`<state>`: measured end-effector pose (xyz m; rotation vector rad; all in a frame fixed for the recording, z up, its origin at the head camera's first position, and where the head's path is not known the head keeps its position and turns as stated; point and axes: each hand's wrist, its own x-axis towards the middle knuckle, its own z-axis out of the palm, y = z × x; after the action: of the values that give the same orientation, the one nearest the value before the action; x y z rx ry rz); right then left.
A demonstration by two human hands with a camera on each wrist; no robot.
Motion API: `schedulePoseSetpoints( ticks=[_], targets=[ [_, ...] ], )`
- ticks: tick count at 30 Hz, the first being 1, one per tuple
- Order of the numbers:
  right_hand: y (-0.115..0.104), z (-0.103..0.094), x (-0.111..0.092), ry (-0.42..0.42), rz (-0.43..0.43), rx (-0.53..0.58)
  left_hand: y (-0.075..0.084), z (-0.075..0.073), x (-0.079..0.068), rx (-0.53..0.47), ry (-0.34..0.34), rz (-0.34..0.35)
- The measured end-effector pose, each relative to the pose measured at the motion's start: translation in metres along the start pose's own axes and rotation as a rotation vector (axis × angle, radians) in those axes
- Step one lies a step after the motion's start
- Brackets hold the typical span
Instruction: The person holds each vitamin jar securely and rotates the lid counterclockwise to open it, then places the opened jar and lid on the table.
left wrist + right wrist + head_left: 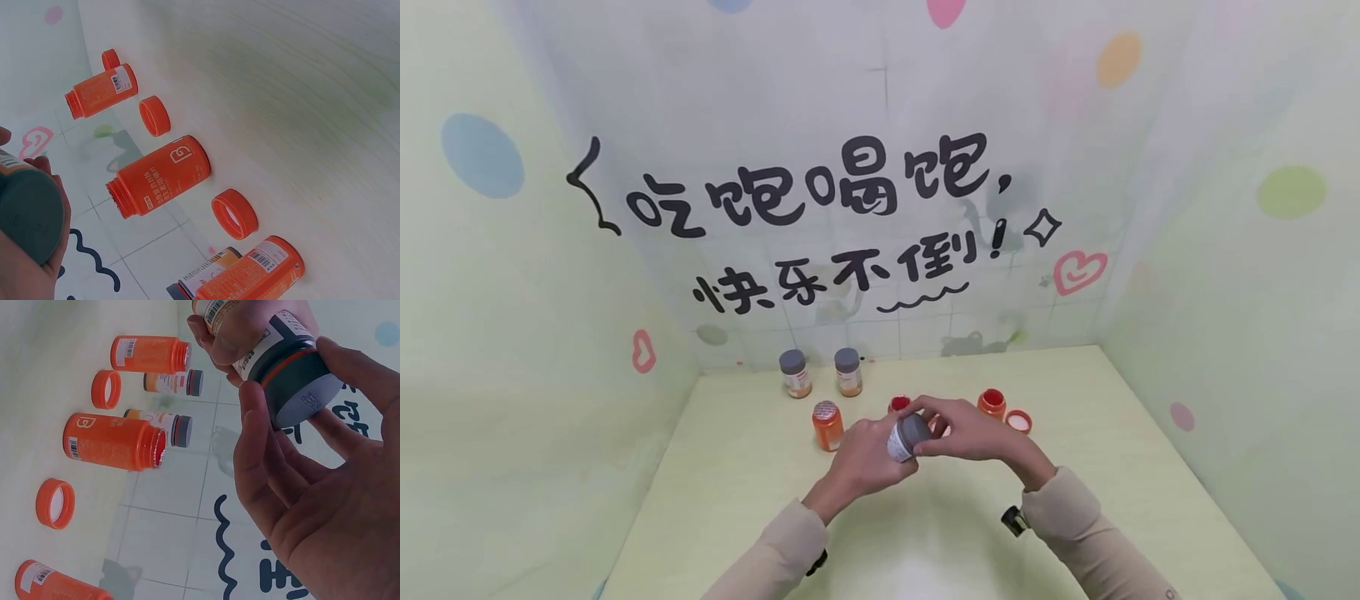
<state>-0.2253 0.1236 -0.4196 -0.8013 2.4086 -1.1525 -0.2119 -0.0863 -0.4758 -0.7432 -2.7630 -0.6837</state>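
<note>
Tilted above the table is a bottle (290, 325) with a white label and a dark grey cap (306, 390). My left hand (868, 458) grips the bottle's body. My right hand (966, 429) pinches the cap between thumb and fingers. A thin orange band shows at the cap's lower edge in the right wrist view. Just behind the hands stands an uncapped orange bottle (159, 175), partly hidden in the head view. Loose orange caps (234, 214) lie beside the orange bottles.
Two more grey-capped bottles stand at the back left, one (794, 373) left of the other (848, 372). An orange bottle (828, 427) with a silvery top stands left of my hands. On the right are an uncapped orange bottle (992, 403) and an orange cap (1018, 421).
</note>
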Motion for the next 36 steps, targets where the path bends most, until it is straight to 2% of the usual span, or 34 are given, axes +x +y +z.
schedulePoseSetpoints(
  ticks=[3,6,9,11,15,18,21,23,25,29,32,36],
  targets=[
    [-0.001,0.002,0.001,0.048,0.022,-0.001,0.000,0.002,0.001,0.021,0.037,0.004],
    [-0.001,0.008,0.003,0.132,0.107,0.001,0.001,0.004,0.001,0.044,0.066,0.005],
    [0.000,0.014,0.004,0.205,0.179,0.006,0.002,0.006,0.002,0.062,0.071,0.010],
    [0.001,0.017,0.004,0.230,0.195,0.019,0.003,0.006,0.002,0.069,0.066,0.012],
    [0.004,0.017,0.001,0.186,0.140,0.051,0.005,0.007,0.001,0.060,0.041,0.006],
    [0.004,0.014,-0.002,0.137,0.074,0.034,0.005,0.008,0.000,0.045,0.028,-0.003],
    [0.003,0.009,-0.003,0.120,0.009,0.010,0.005,0.008,0.002,0.045,0.045,0.000],
    [0.002,0.007,-0.003,0.129,0.006,-0.002,0.005,0.008,0.003,0.043,0.058,0.001],
    [0.001,0.005,-0.002,0.142,0.045,0.020,0.005,0.007,0.005,0.039,0.064,0.002],
    [0.000,0.002,0.001,0.195,0.199,0.082,0.004,0.006,0.009,0.041,0.056,-0.005],
    [-0.001,0.000,0.007,0.232,0.276,0.107,0.002,0.005,0.010,0.052,0.064,-0.019],
    [-0.001,0.002,0.010,0.196,0.308,0.093,0.001,0.008,0.005,0.059,0.035,-0.046]
  ],
)
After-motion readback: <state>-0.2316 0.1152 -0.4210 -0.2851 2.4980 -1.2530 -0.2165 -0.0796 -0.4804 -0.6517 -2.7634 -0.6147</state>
